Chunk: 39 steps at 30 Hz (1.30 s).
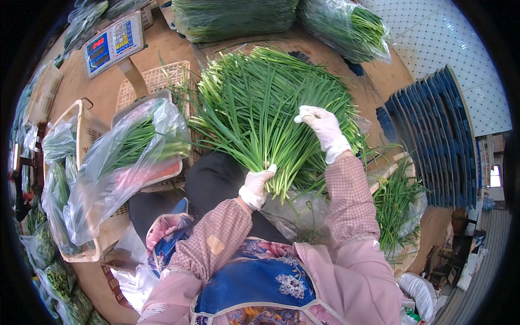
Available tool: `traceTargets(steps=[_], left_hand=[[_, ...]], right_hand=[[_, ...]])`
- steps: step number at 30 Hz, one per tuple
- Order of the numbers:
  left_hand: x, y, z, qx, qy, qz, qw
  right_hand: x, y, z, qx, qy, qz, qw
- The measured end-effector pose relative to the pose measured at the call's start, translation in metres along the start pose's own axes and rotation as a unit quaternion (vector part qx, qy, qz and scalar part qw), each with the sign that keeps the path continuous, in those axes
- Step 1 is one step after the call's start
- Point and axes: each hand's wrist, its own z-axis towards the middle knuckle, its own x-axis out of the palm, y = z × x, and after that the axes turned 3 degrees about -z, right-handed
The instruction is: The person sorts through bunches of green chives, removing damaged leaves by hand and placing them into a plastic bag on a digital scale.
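My left hand (256, 186), in a white glove, grips a fanned bunch of garlic chives (266, 142) near its pale stem ends. The leaves spread upward over a large heap of chives (248, 89) in front of me. Above the right part of this heap is my right hand (323, 129), also gloved, its fingers curled and drawn close together. Whether a thin leaf is pinched between those fingertips cannot be made out. Below the left hand, the cut stem ends point toward my lap, near a clear plastic sheet (302, 209).
At left, a bag of chives (136, 140) lies by a digital scale (113, 42) and a plastic crate (91, 130) holding bagged greens. Large bagged bundles (235, 20) stand at the back. To the right are a stacked blue-and-brown pile (434, 142) and loose chives (396, 207) in a container.
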Motion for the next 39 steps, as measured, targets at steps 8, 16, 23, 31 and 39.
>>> traceTargets(steps=[8, 16, 23, 31, 39], left_hand=[[0.005, -0.007, -0.003, -0.012, -0.009, -0.065, 0.998], [0.004, 0.002, -0.001, 0.003, 0.002, -0.034, 0.999], [-0.002, 0.000, -0.001, 0.022, 0.012, -0.015, 1.000], [-0.012, -0.009, 0.000, -0.093, 0.079, -0.072, 0.990], [-0.004, -0.009, -0.002, -0.074, 0.019, -0.140, 0.987]], right_hand=[[-0.150, 0.035, -0.114, -0.013, -0.130, 0.001, 0.991], [-0.284, -0.075, -0.242, 0.307, -0.236, -0.372, 0.844], [-0.037, 0.021, -0.127, 0.135, -0.009, -0.027, 0.990], [0.065, 0.020, -0.082, 0.033, 0.167, -0.392, 0.904], [0.068, -0.003, -0.089, -0.192, 0.031, -0.442, 0.875]])
